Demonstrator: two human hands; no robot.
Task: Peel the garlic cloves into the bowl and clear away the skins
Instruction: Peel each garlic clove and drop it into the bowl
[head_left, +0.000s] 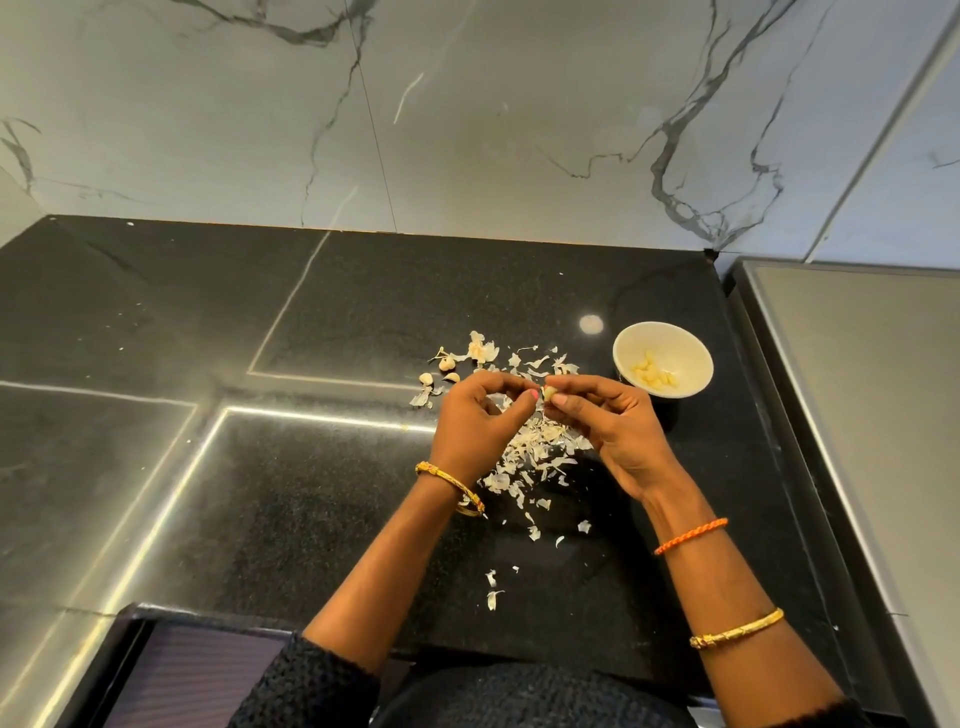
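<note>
Both hands are up over the black counter (322, 322), meeting fingertip to fingertip above a heap of papery skins (540, 452). The left hand (475, 410) has its fingers curled inward, thumb and forefinger brought together at a small pale garlic clove (547, 393); the right hand (613, 415) pinches the same clove from the other side, its thumb and forefinger closed on it and the remaining fingers loosely bent. The clove is mostly hidden between the fingertips, so how much skin remains on it I cannot tell. Just to the right of the hands, near the counter's right edge, sits a small white bowl (696, 358) with a handful of peeled cloves (653, 375) lying together on its bottom. Beyond the left hand, toward the wall, a few unpeeled cloves (448, 366) lie among more scraps of skin, and stray flakes trail back toward the near edge of the counter. The left wrist wears a gold bangle (452, 486); the right forearm carries an orange thread band (691, 535) and, lower down, another gold bangle (737, 629).
</note>
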